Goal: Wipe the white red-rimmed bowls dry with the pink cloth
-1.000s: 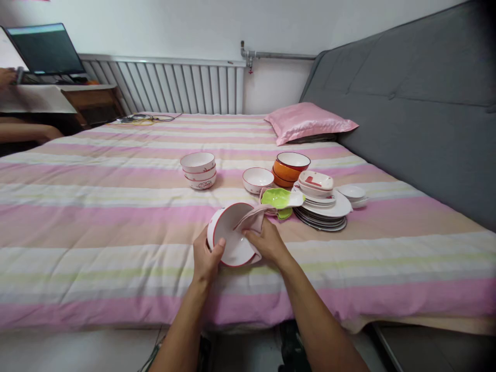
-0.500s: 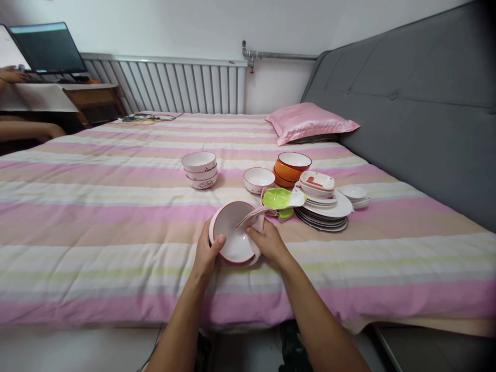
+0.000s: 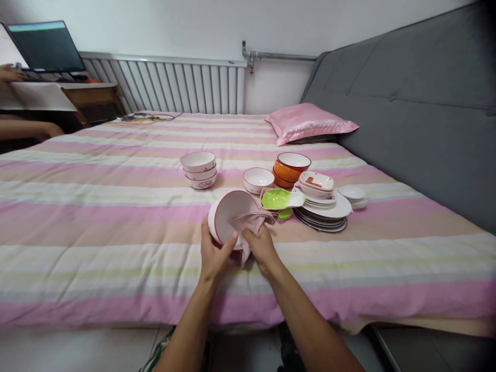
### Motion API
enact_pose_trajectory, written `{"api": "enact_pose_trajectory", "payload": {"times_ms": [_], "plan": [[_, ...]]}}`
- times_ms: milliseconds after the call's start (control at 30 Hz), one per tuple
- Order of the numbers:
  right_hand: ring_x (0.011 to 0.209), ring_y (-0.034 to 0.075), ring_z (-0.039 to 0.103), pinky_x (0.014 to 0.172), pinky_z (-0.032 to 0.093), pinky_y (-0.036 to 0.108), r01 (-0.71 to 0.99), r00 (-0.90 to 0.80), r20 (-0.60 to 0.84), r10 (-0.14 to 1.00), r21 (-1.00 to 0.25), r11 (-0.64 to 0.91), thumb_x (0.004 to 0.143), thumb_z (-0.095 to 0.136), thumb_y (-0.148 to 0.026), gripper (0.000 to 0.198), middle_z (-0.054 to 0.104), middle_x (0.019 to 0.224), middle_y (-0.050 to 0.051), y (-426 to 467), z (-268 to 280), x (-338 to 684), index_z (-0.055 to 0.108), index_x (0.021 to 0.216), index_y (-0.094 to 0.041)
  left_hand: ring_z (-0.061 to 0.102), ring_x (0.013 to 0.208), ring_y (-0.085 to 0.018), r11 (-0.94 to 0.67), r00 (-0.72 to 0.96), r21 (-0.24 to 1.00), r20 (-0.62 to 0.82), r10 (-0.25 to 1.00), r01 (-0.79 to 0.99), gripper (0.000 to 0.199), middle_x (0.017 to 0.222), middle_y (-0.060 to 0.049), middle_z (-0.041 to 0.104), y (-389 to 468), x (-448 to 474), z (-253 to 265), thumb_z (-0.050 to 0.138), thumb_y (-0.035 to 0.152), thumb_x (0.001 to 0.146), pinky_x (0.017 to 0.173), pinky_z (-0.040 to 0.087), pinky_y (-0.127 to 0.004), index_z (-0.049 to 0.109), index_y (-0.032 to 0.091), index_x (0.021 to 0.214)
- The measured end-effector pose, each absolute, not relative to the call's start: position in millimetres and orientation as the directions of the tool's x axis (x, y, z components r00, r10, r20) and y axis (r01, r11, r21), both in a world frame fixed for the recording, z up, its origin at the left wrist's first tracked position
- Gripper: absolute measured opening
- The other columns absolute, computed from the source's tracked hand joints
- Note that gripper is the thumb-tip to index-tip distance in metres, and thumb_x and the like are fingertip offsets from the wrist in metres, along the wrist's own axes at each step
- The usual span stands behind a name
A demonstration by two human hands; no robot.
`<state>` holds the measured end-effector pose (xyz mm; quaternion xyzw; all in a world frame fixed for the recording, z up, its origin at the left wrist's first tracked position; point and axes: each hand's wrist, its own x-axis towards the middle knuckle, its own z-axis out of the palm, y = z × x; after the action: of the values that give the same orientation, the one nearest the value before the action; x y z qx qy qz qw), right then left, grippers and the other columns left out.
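Observation:
A white bowl with a red rim (image 3: 227, 219) is tilted on its side above the striped bedspread, its inside facing me and to the right. My left hand (image 3: 216, 253) grips it from the lower left, thumb over the rim. A pale pink cloth (image 3: 251, 221) is bunched in my right hand (image 3: 262, 247), which presses it at the bowl's right lower rim and inside. The right fingertips are partly hidden by the cloth. Just beyond stands another red-rimmed white bowl (image 3: 258, 181), and a green leaf-shaped dish (image 3: 279, 198) lies to the right.
Three stacked white bowls (image 3: 199, 170) stand at the back left. Orange bowls (image 3: 292, 169), a pile of plates (image 3: 323, 209) topped by small rectangular dishes (image 3: 316, 182), and small white dishes (image 3: 353, 195) sit right. Farther off are a pink pillow (image 3: 310, 123), cables (image 3: 149, 118) and a person's hand (image 3: 11, 73).
The bowl has been tipped up more steeply, its rim turning toward the right. My right hand has moved left and slightly down with the cloth, nearer to my left thumb.

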<state>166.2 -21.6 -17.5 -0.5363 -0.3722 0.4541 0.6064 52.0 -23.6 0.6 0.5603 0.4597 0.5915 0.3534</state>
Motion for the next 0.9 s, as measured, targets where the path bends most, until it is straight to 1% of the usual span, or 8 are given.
{"api": "enact_pose_trajectory", "payload": {"times_ms": [133, 300, 433, 567, 767, 900], "plan": [[0.081, 0.021, 0.065, 0.071, 0.051, 0.031, -0.062, 0.329, 0.048, 0.943, -0.996, 0.072, 0.072, 0.06, -0.033, 0.028, 0.07, 0.087, 0.004, -20.7, -20.4, 169.5, 0.063, 0.096, -0.017, 0.056, 0.11, -0.027, -0.37, -0.118, 0.921, 0.384, 0.916, 0.12, 0.071, 0.12, -0.011, 0.056, -22.4, 47.2, -1.7, 0.071, 0.04, 0.065, 0.094, 0.046, -0.038, 0.046, 0.018, 0.127], [0.083, 0.022, 0.065, 0.074, 0.051, 0.032, 0.039, 0.32, 0.123, 0.939, -0.992, 0.117, 0.074, 0.061, -0.033, 0.031, 0.071, 0.09, 0.006, -20.5, -16.4, 176.4, 0.065, 0.099, -0.017, 0.058, 0.106, -0.028, -0.393, -0.118, 0.91, 0.409, 0.905, 0.135, 0.073, 0.116, -0.01, 0.06, -21.2, 44.4, -2.5, 0.07, 0.04, 0.06, 0.09, 0.048, -0.038, 0.049, 0.016, 0.126], [0.086, 0.023, 0.066, 0.076, 0.051, 0.033, 0.089, 0.282, 0.154, 0.947, -0.987, 0.134, 0.075, 0.06, -0.032, 0.032, 0.071, 0.095, 0.007, -20.4, -13.0, 181.2, 0.065, 0.102, -0.016, 0.059, 0.104, -0.029, -0.402, -0.11, 0.907, 0.415, 0.903, 0.127, 0.072, 0.113, -0.011, 0.062, -19.4, 41.6, -3.6, 0.069, 0.04, 0.059, 0.088, 0.049, -0.04, 0.051, 0.014, 0.124], [0.093, 0.023, 0.065, 0.082, 0.049, 0.034, 0.136, 0.233, 0.202, 0.951, -0.975, 0.173, 0.077, 0.059, -0.03, 0.033, 0.071, 0.102, 0.009, -21.2, -10.7, 185.1, 0.064, 0.106, -0.015, 0.059, 0.103, -0.03, -0.412, -0.093, 0.906, 0.421, 0.902, 0.102, 0.073, 0.11, -0.011, 0.063, -18.2, 37.0, -3.5, 0.07, 0.045, 0.058, 0.088, 0.049, -0.04, 0.053, 0.014, 0.123], [0.098, 0.024, 0.064, 0.086, 0.048, 0.036, 0.219, 0.183, 0.214, 0.96, -0.96, 0.173, 0.078, 0.058, -0.029, 0.033, 0.07, 0.105, 0.009, -23.3, -6.8, 189.1, 0.062, 0.107, -0.016, 0.059, 0.106, -0.032, -0.417, -0.053, 0.907, 0.42, 0.906, 0.064, 0.071, 0.115, -0.011, 0.063, -18.7, 30.8, 1.7, 0.069, 0.051, 0.061, 0.089, 0.049, -0.041, 0.056, 0.015, 0.121], [0.096, 0.025, 0.064, 0.084, 0.048, 0.036, 0.295, 0.154, 0.219, 0.963, -0.941, 0.167, 0.078, 0.057, -0.028, 0.032, 0.07, 0.103, 0.009, -24.6, -3.1, 192.1, 0.061, 0.107, -0.016, 0.06, 0.105, -0.032, -0.4, -0.028, 0.914, 0.403, 0.915, 0.065, 0.069, 0.113, -0.011, 0.065, -16.7, 26.0, 1.0, 0.068, 0.053, 0.063, 0.089, 0.049, -0.042, 0.058, 0.014, 0.119]]}}
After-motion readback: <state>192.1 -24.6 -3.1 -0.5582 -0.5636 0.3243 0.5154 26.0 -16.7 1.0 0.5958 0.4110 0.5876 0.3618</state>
